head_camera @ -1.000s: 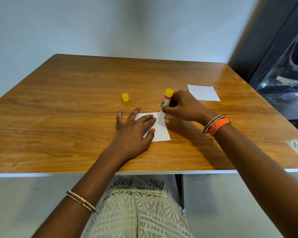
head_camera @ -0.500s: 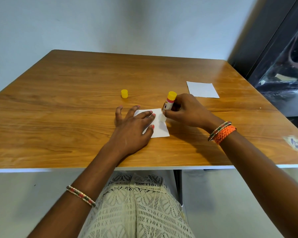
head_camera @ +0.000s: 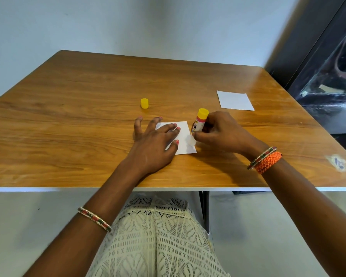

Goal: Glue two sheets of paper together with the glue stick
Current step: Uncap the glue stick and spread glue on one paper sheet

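Observation:
A small white sheet of paper [head_camera: 185, 136] lies on the wooden table [head_camera: 78, 116] near its front edge. My left hand [head_camera: 154, 144] rests flat on the sheet's left part, fingers spread. My right hand [head_camera: 220, 132] grips an uncapped glue stick [head_camera: 199, 121] with a yellow base, tilted, its white tip touching the sheet's right edge near the near corner. A second white sheet [head_camera: 235, 100] lies apart at the far right. The yellow cap [head_camera: 144, 103] stands behind my left hand.
The table's front edge runs just before my forearms. A pale sticker mark [head_camera: 337, 162] sits at the table's right front. A dark glass cabinet [head_camera: 332, 76] stands beyond the right edge, and a plain wall is behind.
My right hand has drawn the glue stick down the sheet's right edge, from the far corner toward the near corner. My left hand stays on the sheet.

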